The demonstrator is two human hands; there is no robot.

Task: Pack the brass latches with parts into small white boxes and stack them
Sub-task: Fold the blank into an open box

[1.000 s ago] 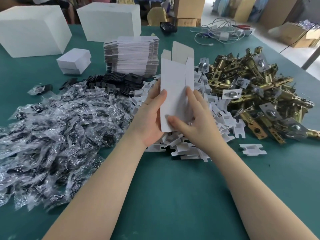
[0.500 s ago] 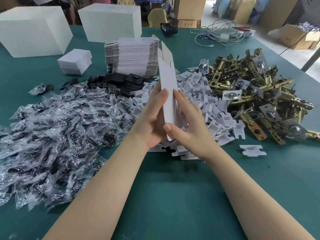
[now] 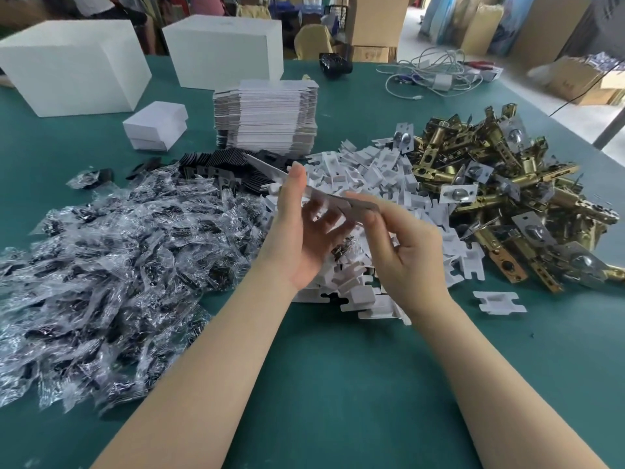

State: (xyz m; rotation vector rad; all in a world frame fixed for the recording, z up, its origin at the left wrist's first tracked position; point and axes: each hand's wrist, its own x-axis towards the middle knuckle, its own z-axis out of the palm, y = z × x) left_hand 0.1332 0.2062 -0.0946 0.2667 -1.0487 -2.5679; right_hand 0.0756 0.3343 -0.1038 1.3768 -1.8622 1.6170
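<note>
A flattened small white box (image 3: 324, 198) hangs in the air over the table, tilted almost edge-on and slanting from upper left to lower right. My left hand (image 3: 304, 238) holds it with the thumb on top and the fingers spread beneath. My right hand (image 3: 412, 252) pinches its lower right end. A pile of brass latches (image 3: 507, 198) lies to the right. White plastic inserts (image 3: 372, 170) are heaped beneath my hands. Clear bags of dark screws (image 3: 118, 265) cover the left side. A tall stack of flat box blanks (image 3: 267, 116) stands behind.
Two closed small white boxes (image 3: 155, 125) sit stacked at the back left, with two large white cartons (image 3: 74, 66) behind them. Black plates (image 3: 220, 164) lie by the blank stack. White cables (image 3: 433, 76) sprawl at the far right. One loose insert (image 3: 499, 301) rests on the green tabletop (image 3: 338, 384).
The box was upright with its top flaps open; it has been pressed flat and tipped over to a low slant. My left thumb moved on top of it and my right hand shifted to its end.
</note>
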